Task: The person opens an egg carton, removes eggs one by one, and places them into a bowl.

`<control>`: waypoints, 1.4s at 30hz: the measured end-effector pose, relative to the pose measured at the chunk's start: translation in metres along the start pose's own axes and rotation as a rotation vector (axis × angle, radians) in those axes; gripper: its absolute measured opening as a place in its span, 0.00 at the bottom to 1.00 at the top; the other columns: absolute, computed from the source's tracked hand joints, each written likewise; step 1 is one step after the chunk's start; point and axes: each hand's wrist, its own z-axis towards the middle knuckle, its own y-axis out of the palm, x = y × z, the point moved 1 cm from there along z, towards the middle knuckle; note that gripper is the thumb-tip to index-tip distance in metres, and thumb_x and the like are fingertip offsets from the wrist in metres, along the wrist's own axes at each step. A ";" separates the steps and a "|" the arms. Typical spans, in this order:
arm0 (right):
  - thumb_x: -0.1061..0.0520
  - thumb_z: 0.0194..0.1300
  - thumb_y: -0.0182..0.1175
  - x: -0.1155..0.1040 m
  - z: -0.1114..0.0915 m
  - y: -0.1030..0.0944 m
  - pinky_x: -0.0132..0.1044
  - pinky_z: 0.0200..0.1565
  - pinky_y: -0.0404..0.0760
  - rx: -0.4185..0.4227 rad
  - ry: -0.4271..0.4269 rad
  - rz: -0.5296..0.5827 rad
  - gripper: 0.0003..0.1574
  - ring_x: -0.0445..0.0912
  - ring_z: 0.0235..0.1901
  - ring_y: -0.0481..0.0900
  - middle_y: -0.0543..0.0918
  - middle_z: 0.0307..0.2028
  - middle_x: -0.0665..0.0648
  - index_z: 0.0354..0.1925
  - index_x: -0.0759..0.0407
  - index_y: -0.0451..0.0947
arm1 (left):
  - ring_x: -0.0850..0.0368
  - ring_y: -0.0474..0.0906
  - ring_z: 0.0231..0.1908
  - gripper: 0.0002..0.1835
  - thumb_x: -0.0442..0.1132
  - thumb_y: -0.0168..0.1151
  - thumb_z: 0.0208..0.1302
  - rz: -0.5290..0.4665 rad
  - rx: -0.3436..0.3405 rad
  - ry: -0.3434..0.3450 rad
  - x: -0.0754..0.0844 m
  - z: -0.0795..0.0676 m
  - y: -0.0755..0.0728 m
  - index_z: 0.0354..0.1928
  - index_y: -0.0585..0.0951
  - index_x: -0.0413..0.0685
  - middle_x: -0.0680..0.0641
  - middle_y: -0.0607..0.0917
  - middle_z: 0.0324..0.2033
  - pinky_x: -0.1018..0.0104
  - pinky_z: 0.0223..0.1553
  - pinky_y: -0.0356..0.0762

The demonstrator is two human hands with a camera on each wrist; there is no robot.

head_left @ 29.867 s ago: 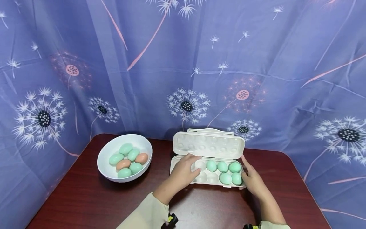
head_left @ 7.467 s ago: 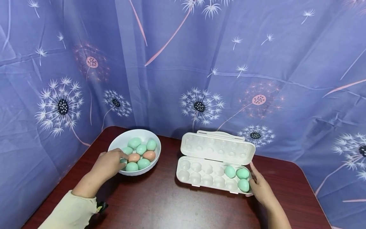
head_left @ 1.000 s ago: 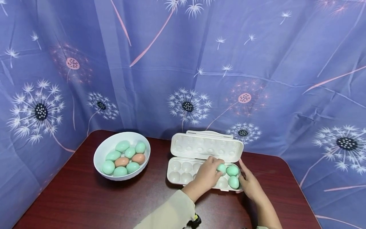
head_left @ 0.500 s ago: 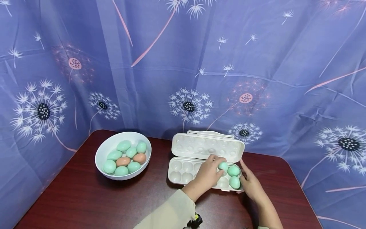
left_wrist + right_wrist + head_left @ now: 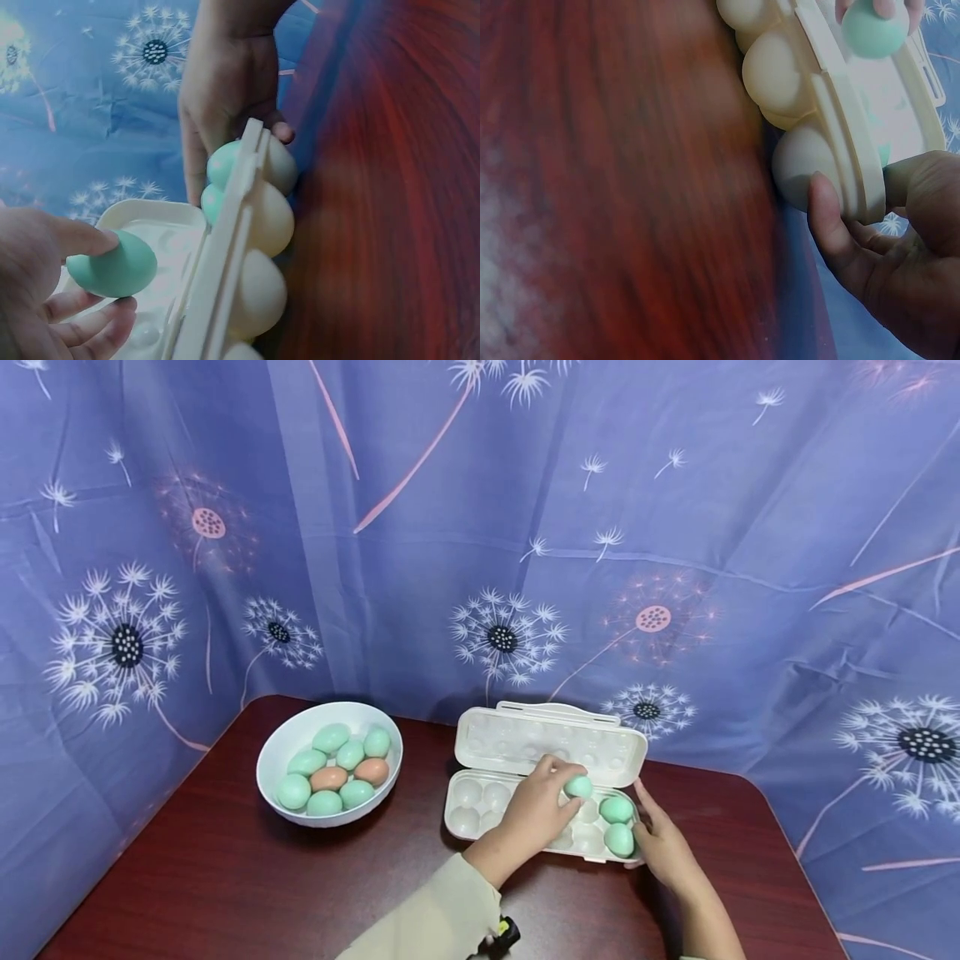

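My left hand point(image 5: 531, 810) pinches a green egg point(image 5: 578, 787) between thumb and fingers, just above the open egg carton. In the left wrist view this egg point(image 5: 116, 266) shows against the raised lid. The white plastic carton point(image 5: 467, 792) has its lid point(image 5: 487, 739) tipped back. Two green eggs sit in its right end, a rear egg point(image 5: 617, 810) and a front egg point(image 5: 619, 840). My right hand point(image 5: 666, 847) grips the carton's right end; the right wrist view shows its thumb point(image 5: 825, 214) against the underside of an end cup.
A white bowl point(image 5: 272, 767) stands on the left of the dark red table point(image 5: 315, 893), holding several green eggs point(image 5: 331, 737) and two orange-brown eggs point(image 5: 328, 778). A blue dandelion-print curtain point(image 5: 405, 635) hangs right behind the table.
My left hand has lifted the green egg out of its rear-row cup and shifted slightly left. Compared with 29.9 s ago, the carton holds fewer green eggs and the bowl more. The right hand keeps its grip.
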 end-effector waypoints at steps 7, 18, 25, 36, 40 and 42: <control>0.70 0.75 0.40 -0.001 0.000 0.001 0.45 0.26 0.87 0.000 -0.007 -0.016 0.46 0.51 0.36 0.83 0.65 0.66 0.78 0.82 0.48 0.38 | 0.58 0.84 0.42 0.22 0.44 0.71 0.63 -0.037 0.057 0.009 -0.005 -0.004 -0.018 0.59 0.81 0.60 0.51 0.79 0.52 0.70 0.43 0.81; 0.69 0.76 0.40 0.002 0.000 0.001 0.45 0.27 0.87 0.002 0.009 -0.014 0.45 0.49 0.34 0.84 0.65 0.66 0.77 0.82 0.47 0.37 | 0.55 0.85 0.38 0.22 0.42 0.72 0.62 -0.068 0.131 0.022 -0.007 -0.011 -0.044 0.58 0.82 0.58 0.50 0.79 0.52 0.69 0.42 0.82; 0.69 0.76 0.40 0.002 0.000 0.001 0.45 0.27 0.87 -0.002 0.011 -0.016 0.46 0.49 0.35 0.84 0.64 0.66 0.77 0.82 0.47 0.37 | 0.53 0.84 0.42 0.21 0.41 0.71 0.63 -0.104 0.131 -0.010 -0.013 -0.016 -0.056 0.58 0.81 0.57 0.48 0.78 0.53 0.64 0.45 0.83; 0.69 0.76 0.40 0.003 0.000 0.001 0.45 0.27 0.87 0.001 0.006 -0.013 0.46 0.48 0.34 0.84 0.65 0.67 0.78 0.82 0.47 0.37 | 0.50 0.85 0.38 0.22 0.40 0.73 0.61 -0.102 0.180 -0.029 -0.022 -0.025 -0.076 0.58 0.83 0.57 0.49 0.78 0.53 0.62 0.40 0.83; 0.69 0.76 0.40 0.002 0.000 0.001 0.45 0.27 0.87 -0.001 0.009 -0.014 0.46 0.48 0.34 0.84 0.64 0.67 0.78 0.82 0.46 0.37 | 0.51 0.85 0.39 0.22 0.40 0.73 0.60 -0.080 0.205 -0.024 -0.027 -0.028 -0.083 0.57 0.83 0.56 0.49 0.79 0.53 0.60 0.40 0.83; 0.69 0.76 0.40 0.002 0.000 0.001 0.45 0.27 0.87 0.000 0.011 -0.014 0.46 0.48 0.34 0.85 0.64 0.67 0.78 0.82 0.46 0.37 | 0.51 0.85 0.40 0.22 0.40 0.73 0.60 -0.070 0.221 -0.024 -0.030 -0.029 -0.087 0.57 0.83 0.56 0.49 0.79 0.52 0.59 0.41 0.83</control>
